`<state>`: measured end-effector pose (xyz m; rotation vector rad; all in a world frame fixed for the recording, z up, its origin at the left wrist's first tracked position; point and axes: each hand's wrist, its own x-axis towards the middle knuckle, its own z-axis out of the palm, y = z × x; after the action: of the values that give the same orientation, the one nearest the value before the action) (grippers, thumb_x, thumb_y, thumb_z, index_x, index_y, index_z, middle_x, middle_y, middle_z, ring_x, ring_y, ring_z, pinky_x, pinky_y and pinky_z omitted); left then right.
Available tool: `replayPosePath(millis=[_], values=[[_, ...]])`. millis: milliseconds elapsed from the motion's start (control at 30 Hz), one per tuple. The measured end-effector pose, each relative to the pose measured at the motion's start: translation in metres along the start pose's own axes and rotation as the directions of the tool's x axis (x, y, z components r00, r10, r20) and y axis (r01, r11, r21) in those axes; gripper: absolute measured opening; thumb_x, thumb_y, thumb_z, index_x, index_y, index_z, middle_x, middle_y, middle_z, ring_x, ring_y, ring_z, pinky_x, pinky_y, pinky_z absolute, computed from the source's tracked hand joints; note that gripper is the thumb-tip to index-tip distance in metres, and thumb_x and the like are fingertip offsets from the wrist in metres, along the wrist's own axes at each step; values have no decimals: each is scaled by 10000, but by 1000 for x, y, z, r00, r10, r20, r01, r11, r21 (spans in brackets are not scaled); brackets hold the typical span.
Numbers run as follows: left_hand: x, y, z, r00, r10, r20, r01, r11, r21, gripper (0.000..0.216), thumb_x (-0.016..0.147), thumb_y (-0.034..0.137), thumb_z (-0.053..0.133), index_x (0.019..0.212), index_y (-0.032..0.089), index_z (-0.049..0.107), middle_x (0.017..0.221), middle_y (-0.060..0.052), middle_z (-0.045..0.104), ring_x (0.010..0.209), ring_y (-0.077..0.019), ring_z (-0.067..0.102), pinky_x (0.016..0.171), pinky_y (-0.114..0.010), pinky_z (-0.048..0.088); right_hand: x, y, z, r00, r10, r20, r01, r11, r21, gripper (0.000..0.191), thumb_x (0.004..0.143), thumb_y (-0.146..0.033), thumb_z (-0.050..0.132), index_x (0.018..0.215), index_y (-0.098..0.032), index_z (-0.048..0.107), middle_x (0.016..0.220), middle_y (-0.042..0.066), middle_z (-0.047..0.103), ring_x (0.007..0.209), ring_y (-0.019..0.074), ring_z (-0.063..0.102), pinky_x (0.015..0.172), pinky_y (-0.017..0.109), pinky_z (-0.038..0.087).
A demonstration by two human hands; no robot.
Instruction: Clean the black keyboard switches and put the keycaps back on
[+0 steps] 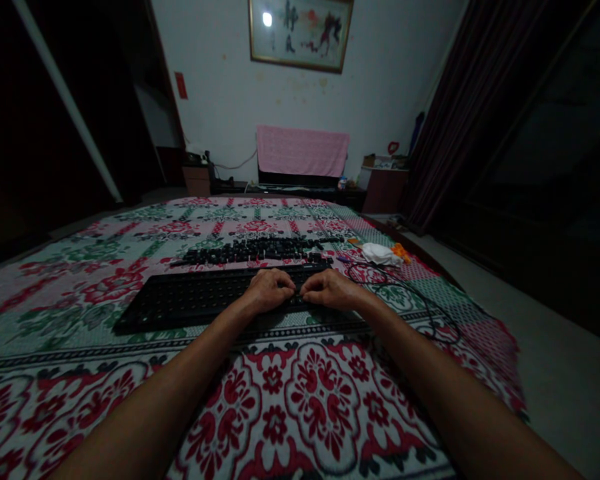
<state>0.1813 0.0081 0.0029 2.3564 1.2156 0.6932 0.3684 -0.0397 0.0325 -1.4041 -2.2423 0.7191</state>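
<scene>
A black keyboard lies across the patterned bedspread, most of its key positions showing as rows of bare sockets. Over its right part, my left hand is bent with thumb and fingertips drawn together. Close beside it, my right hand makes a similar pinch, fingertips down at the keyboard. Whatever sits between the fingertips of either hand is too small and dark to make out. Just beyond the keyboard, a long pile of loose black keycaps is spread on the cloth.
Right of the keycaps lie a crumpled white cloth or tissue, an orange item and a thin dark pen-like stick. A black cable loops over the bedspread. A pink towel hangs by the far wall.
</scene>
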Motion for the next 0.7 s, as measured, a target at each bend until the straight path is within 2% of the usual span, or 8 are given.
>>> replayPosePath(millis=[167, 367, 533, 700], values=[[0, 1, -1, 995, 90, 29, -92, 993, 67, 204, 671, 332, 578, 801, 255, 715, 1008, -9, 639, 975, -177, 547, 872, -259, 418, 0, 2, 1, 1000, -13, -2, 13, 1000, 15, 256, 706, -260, 531, 865, -142, 692, 742, 4, 673, 637, 101, 553, 579, 177, 386], [0, 2, -1, 996, 84, 39, -88, 992, 93, 195, 663, 329, 578, 790, 263, 710, 952, -4, 649, 970, -179, 545, 888, -265, 405, 0, -1, 2, 1000, -4, -3, 4, 998, -60, 229, 685, -233, 551, 836, -148, 701, 700, -10, 660, 612, 91, 533, 561, 174, 364], [-1, 1, -2, 996, 81, 39, -84, 992, 96, 204, 676, 330, 561, 801, 266, 708, 971, 1, 647, 978, -183, 540, 900, -280, 398, 0, 3, 1, 1000, -19, 23, 18, 999, 31, 261, 706, -266, 537, 875, -138, 689, 735, -1, 664, 619, 94, 535, 564, 177, 373], [-2, 4, -3, 997, 56, 44, -61, 993, 103, 202, 688, 305, 546, 802, 258, 706, 999, 3, 641, 976, -176, 541, 900, -273, 396, 0, 1, 2, 999, -41, -3, 41, 997, -62, 224, 687, -211, 537, 831, -150, 698, 742, -4, 666, 632, 95, 545, 577, 177, 374]])
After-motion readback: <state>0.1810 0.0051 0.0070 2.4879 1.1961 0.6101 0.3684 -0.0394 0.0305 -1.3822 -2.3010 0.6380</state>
